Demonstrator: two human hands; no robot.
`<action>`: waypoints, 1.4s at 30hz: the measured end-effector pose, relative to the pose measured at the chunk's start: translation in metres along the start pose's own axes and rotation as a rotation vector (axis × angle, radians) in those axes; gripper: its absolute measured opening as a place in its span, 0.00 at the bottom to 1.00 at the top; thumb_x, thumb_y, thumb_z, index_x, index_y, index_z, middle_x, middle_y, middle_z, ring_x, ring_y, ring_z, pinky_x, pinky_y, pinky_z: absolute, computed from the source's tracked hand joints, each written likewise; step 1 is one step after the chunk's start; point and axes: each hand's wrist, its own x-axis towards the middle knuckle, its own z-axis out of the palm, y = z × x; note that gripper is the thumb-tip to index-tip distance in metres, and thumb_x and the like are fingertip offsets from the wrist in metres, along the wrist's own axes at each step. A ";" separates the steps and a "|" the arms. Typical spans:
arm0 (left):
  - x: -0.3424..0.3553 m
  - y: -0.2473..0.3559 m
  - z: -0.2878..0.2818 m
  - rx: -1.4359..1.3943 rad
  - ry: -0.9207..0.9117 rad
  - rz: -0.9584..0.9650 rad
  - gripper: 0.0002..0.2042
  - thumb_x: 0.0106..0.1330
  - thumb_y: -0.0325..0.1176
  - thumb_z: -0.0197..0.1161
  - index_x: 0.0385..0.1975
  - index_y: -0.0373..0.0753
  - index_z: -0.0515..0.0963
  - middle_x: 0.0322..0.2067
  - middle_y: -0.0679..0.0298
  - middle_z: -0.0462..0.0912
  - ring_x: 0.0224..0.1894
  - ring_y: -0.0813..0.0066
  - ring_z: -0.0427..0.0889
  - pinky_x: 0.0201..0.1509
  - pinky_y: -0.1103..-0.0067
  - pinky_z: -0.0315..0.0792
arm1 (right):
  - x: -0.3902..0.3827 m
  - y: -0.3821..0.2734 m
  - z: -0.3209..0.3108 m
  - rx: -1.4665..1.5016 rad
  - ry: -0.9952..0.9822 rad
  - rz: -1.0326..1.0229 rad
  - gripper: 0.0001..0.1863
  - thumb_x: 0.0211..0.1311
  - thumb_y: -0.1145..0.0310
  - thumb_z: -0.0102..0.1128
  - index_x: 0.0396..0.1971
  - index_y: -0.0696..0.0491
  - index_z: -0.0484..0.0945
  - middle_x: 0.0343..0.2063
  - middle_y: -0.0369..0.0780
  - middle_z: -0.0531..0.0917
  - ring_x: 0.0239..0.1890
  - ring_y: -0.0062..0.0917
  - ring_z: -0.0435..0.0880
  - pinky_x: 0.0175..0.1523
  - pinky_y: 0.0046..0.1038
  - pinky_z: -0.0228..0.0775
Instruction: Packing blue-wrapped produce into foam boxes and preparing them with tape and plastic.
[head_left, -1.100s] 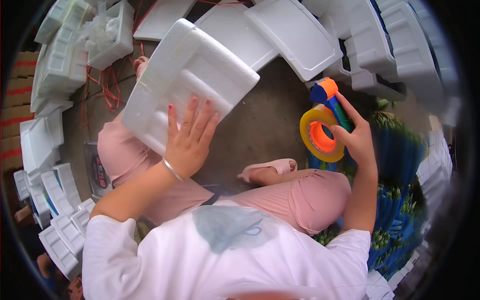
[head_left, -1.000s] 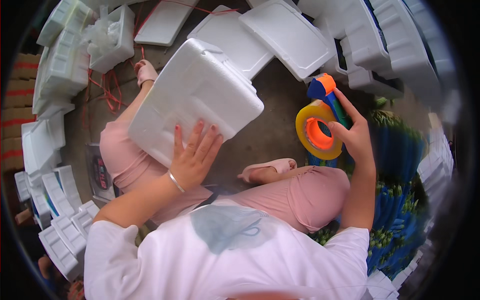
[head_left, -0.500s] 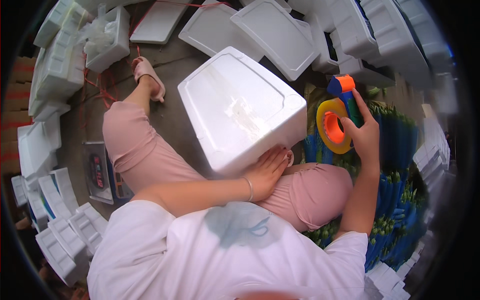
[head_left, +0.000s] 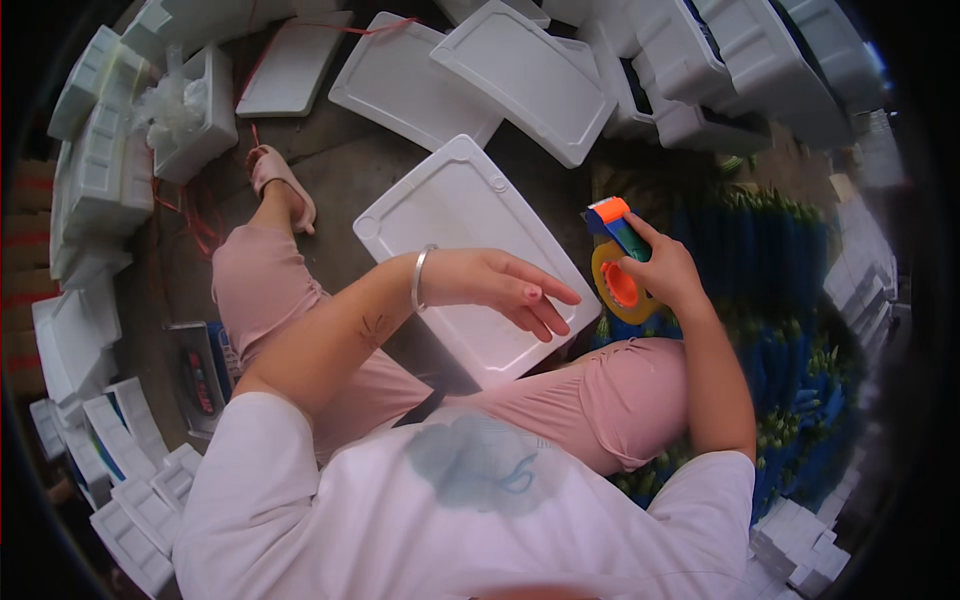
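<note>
A white foam box (head_left: 455,210) with its lid on lies on the ground between my legs, seen from above. Over its near part hangs my left hand (head_left: 500,287), fingers stretched and apart, with nothing in it; a silver bangle circles the wrist. My right hand (head_left: 665,268) grips a tape dispenser (head_left: 628,235) with an orange and blue head and a green handle. A roll of yellowish tape (head_left: 606,278) with an orange hub sits on the dispenser, just right of the box's right edge.
Loose white foam lids (head_left: 525,75) lie beyond the box. Stacked foam boxes (head_left: 690,60) stand at the far right, more along the left. Bundled green vegetables in blue wrapping (head_left: 770,300) fill the right side. A scale (head_left: 200,375) sits by my left leg; red strapping (head_left: 200,225) trails nearby.
My left hand has come off the box's near side and risen over its top. The box now sits lower and flatter. My right hand has brought the tape dispenser left, closer to the box.
</note>
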 end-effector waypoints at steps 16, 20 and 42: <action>-0.082 -0.068 -0.395 -0.501 1.727 0.194 0.23 0.57 0.45 0.63 0.50 0.41 0.72 0.50 0.59 0.70 0.47 0.64 0.72 0.42 0.71 0.71 | 0.009 -0.015 -0.022 0.291 0.126 -0.100 0.37 0.35 0.66 0.65 0.56 0.46 0.72 0.29 0.42 0.77 0.29 0.31 0.79 0.39 0.27 0.72; -0.030 -0.019 -0.405 -0.265 1.792 0.134 0.21 0.59 0.44 0.61 0.50 0.43 0.71 0.43 0.65 0.74 0.38 0.69 0.72 0.45 0.72 0.69 | 0.021 -0.020 -0.027 0.311 0.158 -0.112 0.38 0.34 0.67 0.66 0.56 0.48 0.72 0.30 0.42 0.78 0.30 0.30 0.79 0.38 0.26 0.72; 0.000 0.108 -0.388 -0.014 1.178 0.488 0.20 0.68 0.39 0.50 0.57 0.39 0.66 0.51 0.56 0.74 0.44 0.70 0.78 0.46 0.75 0.75 | 0.019 -0.022 -0.037 0.425 0.207 -0.201 0.38 0.31 0.74 0.67 0.54 0.50 0.73 0.30 0.42 0.77 0.29 0.29 0.78 0.37 0.23 0.71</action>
